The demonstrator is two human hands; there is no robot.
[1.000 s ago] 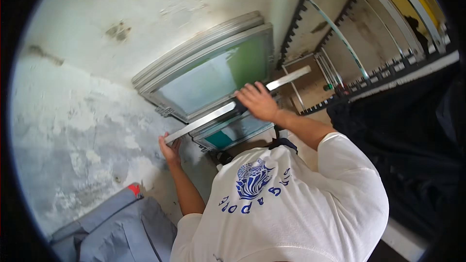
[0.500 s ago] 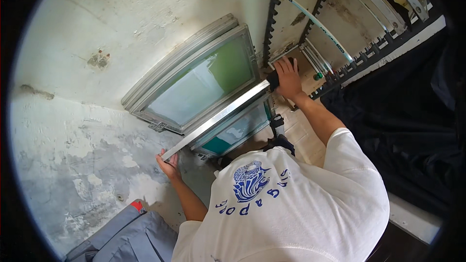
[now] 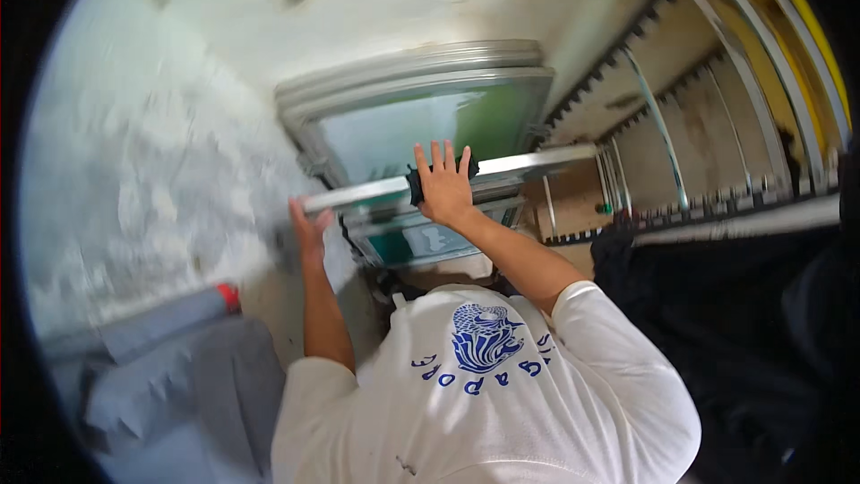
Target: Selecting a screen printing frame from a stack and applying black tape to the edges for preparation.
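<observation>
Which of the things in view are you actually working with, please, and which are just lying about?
In hand:
- metal bar, under the right hand, left hand at its other end
- green mesh frames stacked behind the bar

Lying about:
- slotted rack on the right
- grey bundle with a red tip, lower left
- black cloth

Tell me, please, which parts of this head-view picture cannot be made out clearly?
- Left hand: blurred; its hold on the long silver metal bar is unclear.
- Right hand: whether its fingers clasp the bar or lie flat is unclear.
- Stacked green-mesh screen frames: lower edges hidden behind the bar and arms.
- Grey padded thing with a red tip: blurred, cut off by the fisheye rim.
- Toothed rack: bent, too small near the rim.
</observation>
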